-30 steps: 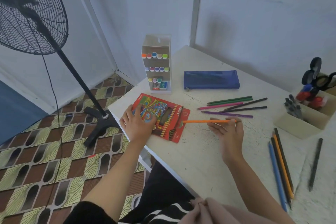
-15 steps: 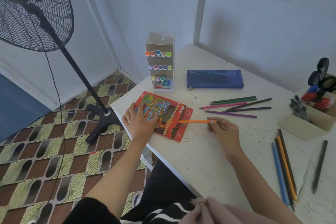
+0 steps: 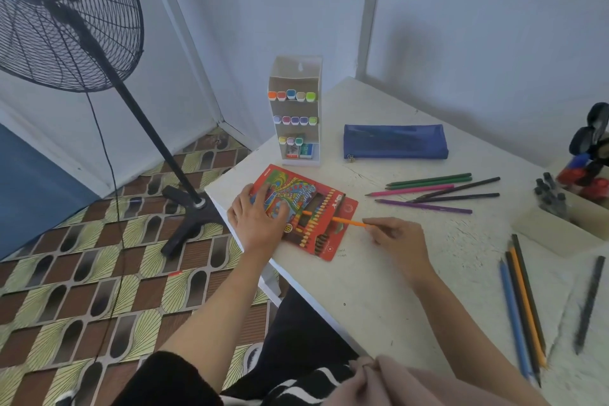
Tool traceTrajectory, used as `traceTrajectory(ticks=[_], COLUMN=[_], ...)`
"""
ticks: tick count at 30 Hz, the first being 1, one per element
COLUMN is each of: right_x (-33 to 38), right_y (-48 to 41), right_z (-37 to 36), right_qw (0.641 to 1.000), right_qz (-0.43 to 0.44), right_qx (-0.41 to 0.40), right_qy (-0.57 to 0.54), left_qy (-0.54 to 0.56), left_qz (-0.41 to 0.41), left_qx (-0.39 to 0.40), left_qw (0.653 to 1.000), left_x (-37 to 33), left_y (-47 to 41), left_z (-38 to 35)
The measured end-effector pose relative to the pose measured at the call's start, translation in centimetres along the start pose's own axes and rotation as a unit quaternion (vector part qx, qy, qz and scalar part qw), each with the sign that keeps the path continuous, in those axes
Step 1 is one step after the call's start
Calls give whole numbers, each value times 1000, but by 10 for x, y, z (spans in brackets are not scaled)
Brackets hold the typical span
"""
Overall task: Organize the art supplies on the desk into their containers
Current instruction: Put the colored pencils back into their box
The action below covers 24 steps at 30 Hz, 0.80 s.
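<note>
Now, head view: the only camera, looking down on a white surface (image 3: 379, 273) that fills the centre and right of the frame.
Left hand (image 3: 255, 217): it lies spread flat, fingers straight, on the left half of the red pencil box (image 3: 342, 204) at centre frame, probably to stop the box sliding while a pencil goes in.
Right hand (image 3: 395, 236): just right of the box, its fingertips pinch the back end of the orange pencil (image 3: 342, 220). Holding it by the end leaves the whole shaft free to slide into the box.
Orange pencil: it lies nearly level, tip pointing left. The front part lies over the box's opening among the pencils already in rows, and the back part sticks out past the right edge.
Loose pencils: one fan of them (image 3: 435, 193) lies right of centre, another bunch (image 3: 524, 306) at lower right, with a dark pencil (image 3: 590, 300) beside that bunch. All are still out of a container.
Other containers: a blue pouch (image 3: 395, 142) lies zipped above centre. A marker rack (image 3: 296, 115) stands upright behind the box, and a beige organiser (image 3: 553, 234) sits at the right edge.
Change, pencil: a second ago its tip was only at the box's right edge, and now it reaches well over the box.
Change, right hand: it has moved left along with the pencil, closer to the box.
Change, left hand: it has kept its place on the box.
</note>
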State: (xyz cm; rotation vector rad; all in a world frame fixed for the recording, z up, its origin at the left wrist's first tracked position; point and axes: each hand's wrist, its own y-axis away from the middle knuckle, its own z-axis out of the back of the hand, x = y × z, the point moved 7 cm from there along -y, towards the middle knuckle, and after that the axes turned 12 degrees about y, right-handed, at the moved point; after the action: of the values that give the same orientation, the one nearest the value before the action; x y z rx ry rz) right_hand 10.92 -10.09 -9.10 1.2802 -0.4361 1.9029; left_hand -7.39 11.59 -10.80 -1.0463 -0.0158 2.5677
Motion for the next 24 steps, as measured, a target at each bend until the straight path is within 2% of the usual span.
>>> traceTrajectory(ticks=[3,6,8,13,17,21,24], right_x=[10,18,23,26,21,26,23], right_y=[-3,-4,-4,-1,7,11,11], right_z=[-19,-42,-54,-61,-49,-53,-54], right_qw=[983,973,976,975,982,973,972], right_qz=[96,100,84,115,136,189,182], right_qx=[31,54,48,7,-15,2,-8], right_qy=[155,199,197,190,132,133,147], left_qy=[-1,-1,-2,-4,-1,-2,-2], left_qz=[1,4,7,10,7,5,4], left_qx=[0,1,5,7,3,2,-2], left_qw=[1000,1000,1000,1000,1000,1000,1000], left_x=[1,1,1,0,1,1,0], left_y=[0,0,0,0,0,-1,0], left_z=[0,0,-1,-1,-1,-2,-1])
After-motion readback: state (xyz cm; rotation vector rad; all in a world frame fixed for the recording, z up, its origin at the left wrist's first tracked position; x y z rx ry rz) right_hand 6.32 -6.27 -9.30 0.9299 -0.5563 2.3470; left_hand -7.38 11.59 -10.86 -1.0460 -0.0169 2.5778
